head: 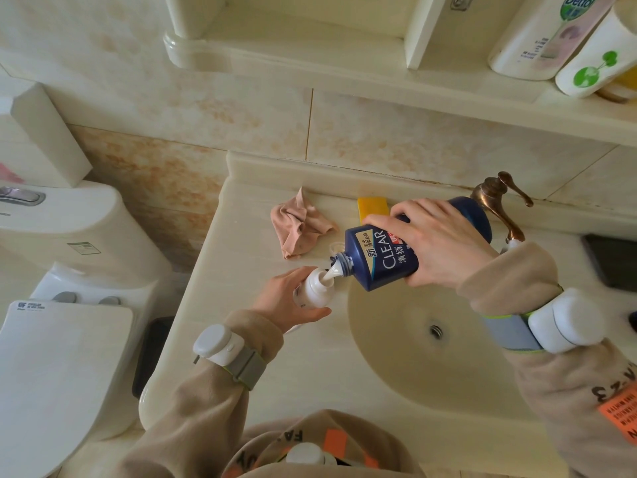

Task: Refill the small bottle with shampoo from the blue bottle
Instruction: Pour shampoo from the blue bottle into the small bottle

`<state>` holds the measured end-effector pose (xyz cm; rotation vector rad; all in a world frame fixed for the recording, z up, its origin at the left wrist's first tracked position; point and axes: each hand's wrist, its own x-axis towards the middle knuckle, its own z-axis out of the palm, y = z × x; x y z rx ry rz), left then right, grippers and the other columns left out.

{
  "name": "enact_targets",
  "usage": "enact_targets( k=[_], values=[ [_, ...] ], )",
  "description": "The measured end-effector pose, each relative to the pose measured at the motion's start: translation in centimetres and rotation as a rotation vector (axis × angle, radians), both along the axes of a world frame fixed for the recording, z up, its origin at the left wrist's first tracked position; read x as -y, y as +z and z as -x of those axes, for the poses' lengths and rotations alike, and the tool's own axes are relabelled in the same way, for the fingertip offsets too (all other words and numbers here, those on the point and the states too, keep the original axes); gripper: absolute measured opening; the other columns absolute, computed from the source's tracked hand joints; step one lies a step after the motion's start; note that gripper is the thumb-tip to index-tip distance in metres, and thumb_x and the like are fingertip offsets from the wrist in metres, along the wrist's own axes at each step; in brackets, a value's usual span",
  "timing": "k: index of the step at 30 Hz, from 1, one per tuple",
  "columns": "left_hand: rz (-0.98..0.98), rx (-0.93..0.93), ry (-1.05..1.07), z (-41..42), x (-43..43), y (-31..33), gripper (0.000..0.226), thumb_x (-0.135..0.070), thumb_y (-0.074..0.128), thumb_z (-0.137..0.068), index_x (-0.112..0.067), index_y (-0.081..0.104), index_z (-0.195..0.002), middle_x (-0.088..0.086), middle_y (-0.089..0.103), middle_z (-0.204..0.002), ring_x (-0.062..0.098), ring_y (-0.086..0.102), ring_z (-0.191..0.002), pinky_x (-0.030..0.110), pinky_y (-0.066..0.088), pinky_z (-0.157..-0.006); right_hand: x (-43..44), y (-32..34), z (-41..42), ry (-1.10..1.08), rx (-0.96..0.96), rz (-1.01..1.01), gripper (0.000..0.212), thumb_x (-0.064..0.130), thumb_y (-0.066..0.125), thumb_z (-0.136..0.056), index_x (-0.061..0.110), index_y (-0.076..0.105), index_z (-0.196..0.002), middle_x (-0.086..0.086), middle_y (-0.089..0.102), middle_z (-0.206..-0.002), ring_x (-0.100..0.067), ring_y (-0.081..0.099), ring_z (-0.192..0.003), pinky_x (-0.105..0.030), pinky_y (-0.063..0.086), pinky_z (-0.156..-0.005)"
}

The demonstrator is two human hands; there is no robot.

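Note:
The blue bottle (382,257), labelled CLEAR, is tipped with its open neck pointing down and left. My right hand (444,246) grips its body from above. A thick white stream of shampoo (333,271) runs from the neck into the mouth of the small white bottle (314,288). My left hand (293,298) holds that small bottle upright at the left rim of the sink, fingers wrapped around its lower part. Both bottles are uncapped.
The cream sink basin (396,367) lies under the bottles, with a bronze tap (499,201) behind. A crumpled pink cloth (298,225) and a yellow soap (372,207) lie on the counter. A toilet (62,305) stands left. Bottles (551,39) stand on the shelf above.

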<state>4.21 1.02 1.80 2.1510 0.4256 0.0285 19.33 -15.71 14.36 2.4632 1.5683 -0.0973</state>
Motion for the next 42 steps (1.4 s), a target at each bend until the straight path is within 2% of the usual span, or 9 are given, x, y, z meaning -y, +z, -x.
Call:
enact_targets(
  k=[9,16,22,27,42],
  values=[
    [-0.005,-0.006,-0.005,0.08,0.03,0.11,0.06,-0.028,0.078,-0.067,-0.021,0.053,-0.121,-0.001,0.061,-0.116,0.009,0.047,-0.094,0.019,0.032,-0.084,0.01,0.27,0.07,0.006,0.018,-0.016,0.092,0.031,0.077,-0.062,0.037,0.026,-0.139,-0.002,0.046,-0.122,-0.024,0.042,-0.116,-0.041,0.031,-0.101],
    [-0.003,-0.014,-0.013,0.0,0.08,0.18,0.06,-0.028,0.078,-0.068,-0.02,0.052,-0.122,-0.001,0.061,-0.116,0.008,0.046,-0.093,0.017,0.031,-0.083,0.19,0.69,-0.01,-0.003,0.025,-0.002,0.093,0.033,0.077,-0.064,0.038,0.022,-0.14,-0.001,0.044,-0.126,-0.023,0.04,-0.119,-0.04,0.028,-0.104],
    [-0.011,-0.019,-0.014,-0.09,0.16,0.2,0.06,-0.029,0.078,-0.068,-0.021,0.052,-0.121,-0.008,0.057,-0.11,0.009,0.046,-0.092,0.017,0.031,-0.083,0.33,0.51,-0.06,0.009,0.042,-0.017,0.093,0.03,0.079,-0.059,0.035,0.029,-0.138,-0.003,0.049,-0.121,-0.025,0.044,-0.113,-0.041,0.031,-0.1],
    [-0.012,-0.021,-0.023,-0.21,0.13,0.0,0.061,-0.029,0.078,-0.067,-0.02,0.052,-0.121,-0.001,0.061,-0.115,0.01,0.047,-0.093,0.017,0.032,-0.084,0.36,0.8,-0.14,0.0,0.035,0.005,0.093,0.032,0.077,-0.064,0.036,0.024,-0.14,-0.002,0.046,-0.124,-0.024,0.041,-0.118,-0.04,0.028,-0.103],
    [0.009,-0.055,-0.036,-0.38,0.23,-0.02,0.062,-0.03,0.077,-0.07,-0.021,0.049,-0.125,0.001,0.059,-0.12,0.01,0.046,-0.095,0.02,0.031,-0.086,0.26,0.99,-0.07,0.024,0.062,-0.006,0.093,0.032,0.08,-0.06,0.035,0.028,-0.138,-0.004,0.049,-0.121,-0.026,0.044,-0.115,-0.042,0.031,-0.102]
  ],
)
